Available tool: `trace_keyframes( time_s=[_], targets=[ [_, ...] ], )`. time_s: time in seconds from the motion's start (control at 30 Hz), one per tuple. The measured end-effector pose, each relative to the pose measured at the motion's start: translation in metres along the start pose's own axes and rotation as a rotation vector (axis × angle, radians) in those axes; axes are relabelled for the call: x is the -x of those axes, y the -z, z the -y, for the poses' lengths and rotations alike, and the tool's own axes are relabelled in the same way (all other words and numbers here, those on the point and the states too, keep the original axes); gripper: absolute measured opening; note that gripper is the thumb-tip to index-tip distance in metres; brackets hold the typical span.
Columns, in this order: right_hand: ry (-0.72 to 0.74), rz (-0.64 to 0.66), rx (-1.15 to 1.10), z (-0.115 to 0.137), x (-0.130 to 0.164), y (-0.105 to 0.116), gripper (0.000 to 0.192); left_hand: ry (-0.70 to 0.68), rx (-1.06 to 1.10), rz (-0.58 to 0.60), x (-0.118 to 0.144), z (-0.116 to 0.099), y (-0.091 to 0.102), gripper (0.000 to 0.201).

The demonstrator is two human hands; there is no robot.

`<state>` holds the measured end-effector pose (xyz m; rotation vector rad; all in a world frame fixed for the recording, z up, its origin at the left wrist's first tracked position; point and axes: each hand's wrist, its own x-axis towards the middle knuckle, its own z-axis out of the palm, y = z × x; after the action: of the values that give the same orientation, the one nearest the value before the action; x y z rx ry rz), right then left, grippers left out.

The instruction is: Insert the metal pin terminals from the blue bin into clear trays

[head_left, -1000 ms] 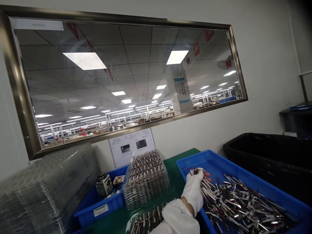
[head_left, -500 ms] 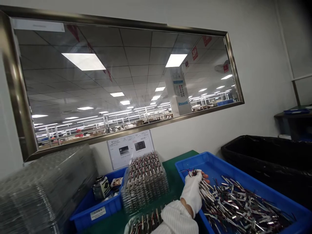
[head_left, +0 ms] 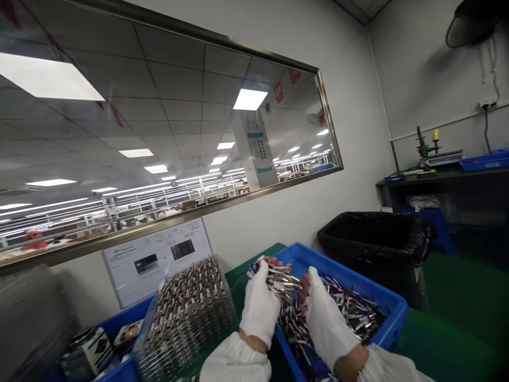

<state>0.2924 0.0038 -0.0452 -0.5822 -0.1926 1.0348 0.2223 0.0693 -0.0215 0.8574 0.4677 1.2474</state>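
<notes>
My left hand (head_left: 262, 302), in a white glove with bare fingertips, is closed round a bundle of slim silver cylinders with thin wires (head_left: 283, 281). It is raised over the left side of a blue tray (head_left: 392, 323). My right hand (head_left: 328, 318), gloved alike, is just right of the bundle's ends, thumb up and fingers apart. Whether its fingertips touch the bundle I cannot tell. Many loose wired cylinders (head_left: 358, 310) lie jumbled in the tray beneath both hands.
Left of the tray stand stacked clear plastic trays (head_left: 186, 318) filled with upright cylinders. Behind them a printed sheet (head_left: 159, 260) leans on the wall. A blue bin (head_left: 123, 371) holds a jar (head_left: 87, 353). A black-lined waste bin (head_left: 374, 239) is beyond the tray.
The view has swung to the right. My right hand has come into view beside the bundle. My left hand still holds the cylinders, now lifted and turned with their ends pointing right.
</notes>
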Motion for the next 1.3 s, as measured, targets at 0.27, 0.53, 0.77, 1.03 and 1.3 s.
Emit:
trace_keyframes(
  time_s=[0.27, 0.53, 0.77, 1.03, 1.3],
  targets=[
    [-0.071, 0.093, -0.353, -0.016, -0.005, -0.005, 0.027, 0.001, -0.085, 0.105, 0.025, 0.018, -0.02, 0.028],
    [-0.076, 0.052, -0.388, -0.017, -0.003, -0.001, 0.02, 0.021, -0.175, 0.108, 0.022, 0.031, -0.013, 0.017],
    [-0.1, 0.047, -0.393, -0.01, -0.005, -0.005, 0.015, -0.002, -0.281, 0.166, 0.032, 0.025, -0.018, 0.026],
    [-0.188, -0.006, -0.308, -0.007, -0.005, 0.005, 0.025, -0.113, -0.476, 0.269, 0.019, 0.011, -0.015, 0.028],
    [0.005, -0.063, 0.099, 0.002, -0.005, 0.01, 0.014, -0.013, -0.247, 0.322, 0.02, 0.001, -0.018, 0.019]
  ],
)
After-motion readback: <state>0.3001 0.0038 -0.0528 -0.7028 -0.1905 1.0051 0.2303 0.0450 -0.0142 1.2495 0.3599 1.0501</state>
